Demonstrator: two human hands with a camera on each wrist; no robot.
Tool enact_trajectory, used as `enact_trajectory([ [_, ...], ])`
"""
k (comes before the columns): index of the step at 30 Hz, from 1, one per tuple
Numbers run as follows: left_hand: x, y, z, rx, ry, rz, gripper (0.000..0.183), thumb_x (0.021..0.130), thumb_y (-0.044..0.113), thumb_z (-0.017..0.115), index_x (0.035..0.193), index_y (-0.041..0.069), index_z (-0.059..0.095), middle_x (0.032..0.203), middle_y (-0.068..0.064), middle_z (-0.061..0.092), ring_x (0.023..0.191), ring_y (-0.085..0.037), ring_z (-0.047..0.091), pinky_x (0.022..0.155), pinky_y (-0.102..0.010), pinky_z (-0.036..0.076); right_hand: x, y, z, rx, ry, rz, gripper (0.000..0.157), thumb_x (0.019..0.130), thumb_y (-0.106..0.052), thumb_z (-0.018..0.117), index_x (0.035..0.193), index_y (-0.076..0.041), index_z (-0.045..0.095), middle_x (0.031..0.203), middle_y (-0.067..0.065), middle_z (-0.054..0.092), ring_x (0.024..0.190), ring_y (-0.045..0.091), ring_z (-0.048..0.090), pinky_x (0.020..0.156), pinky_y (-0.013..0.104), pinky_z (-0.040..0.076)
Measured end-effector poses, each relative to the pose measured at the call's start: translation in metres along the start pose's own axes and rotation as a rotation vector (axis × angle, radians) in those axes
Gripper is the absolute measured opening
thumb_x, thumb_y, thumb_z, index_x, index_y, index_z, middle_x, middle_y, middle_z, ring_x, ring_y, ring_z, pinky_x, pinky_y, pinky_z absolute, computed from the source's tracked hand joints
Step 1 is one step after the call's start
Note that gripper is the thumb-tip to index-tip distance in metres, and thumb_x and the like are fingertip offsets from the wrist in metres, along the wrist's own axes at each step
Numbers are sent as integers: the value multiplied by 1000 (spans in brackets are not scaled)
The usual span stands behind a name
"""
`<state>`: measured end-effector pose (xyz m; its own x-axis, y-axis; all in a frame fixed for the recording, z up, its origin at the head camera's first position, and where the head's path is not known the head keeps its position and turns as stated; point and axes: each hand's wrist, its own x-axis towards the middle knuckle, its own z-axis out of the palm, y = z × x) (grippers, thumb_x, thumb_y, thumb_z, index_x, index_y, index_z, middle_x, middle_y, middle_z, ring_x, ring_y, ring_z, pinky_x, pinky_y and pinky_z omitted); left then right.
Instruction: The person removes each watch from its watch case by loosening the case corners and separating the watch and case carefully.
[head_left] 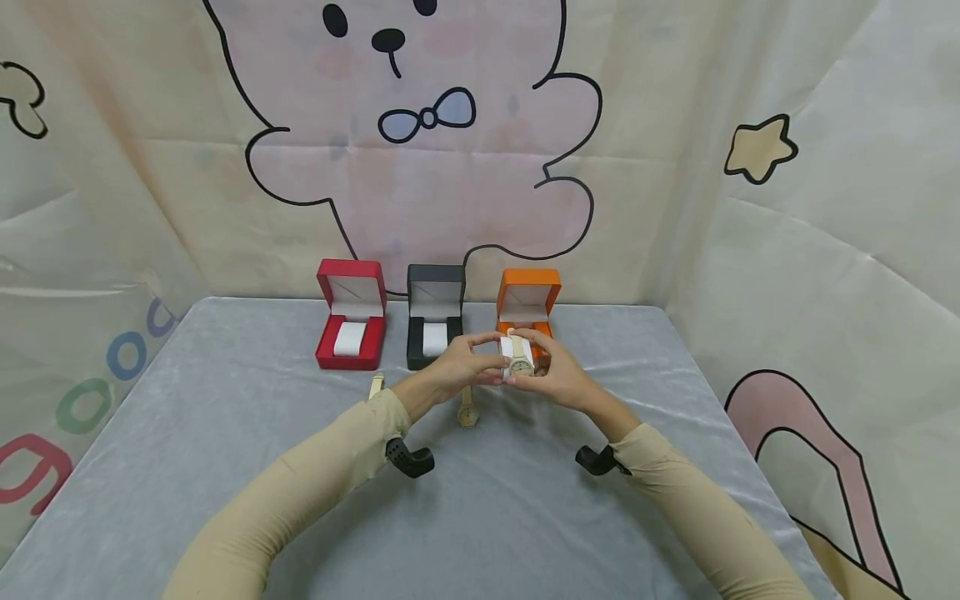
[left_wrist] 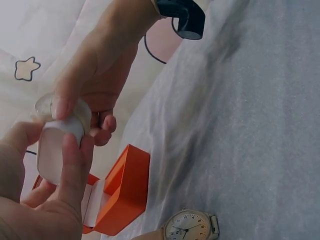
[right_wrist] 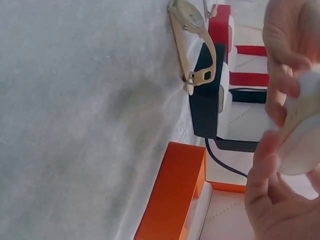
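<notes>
Both hands are raised close over the front of the orange box (head_left: 525, 283). Between them is a white watch cushion (left_wrist: 50, 155) with a beige-strapped wristwatch (head_left: 519, 367) around it, its dial facing the person. My left hand (head_left: 457, 367) grips the cushion from the left, fingers and thumb on its sides. From the other side, my right hand (head_left: 558, 375) pinches the cushion and watch, its thumb near the dial in the left wrist view. A second wristwatch (head_left: 468, 415) lies on the table below the left hand.
An open red box (head_left: 327, 343) and an open black box (head_left: 415, 343), each with a white cushion inside, stand left of the orange one. Another watch (head_left: 377, 383) is partly hidden behind the left forearm. Grey cloth (head_left: 480, 517) covers the table; a printed curtain (head_left: 645, 208) hangs behind.
</notes>
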<state>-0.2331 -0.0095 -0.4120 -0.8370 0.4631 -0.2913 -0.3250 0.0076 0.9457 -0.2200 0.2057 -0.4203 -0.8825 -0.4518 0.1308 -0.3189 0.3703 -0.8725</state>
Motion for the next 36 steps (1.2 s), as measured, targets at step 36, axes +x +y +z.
enact_trajectory([
  [36,-1,-2,-2,174,94,48,66,90,17,75,150,14,49,86,-9,78,66,-11,69,71,-31,59,1,-11,10,-234,25,7,85,78,-2,70,156,-7,37,120,14,67,72,16,56,56,24,49],
])
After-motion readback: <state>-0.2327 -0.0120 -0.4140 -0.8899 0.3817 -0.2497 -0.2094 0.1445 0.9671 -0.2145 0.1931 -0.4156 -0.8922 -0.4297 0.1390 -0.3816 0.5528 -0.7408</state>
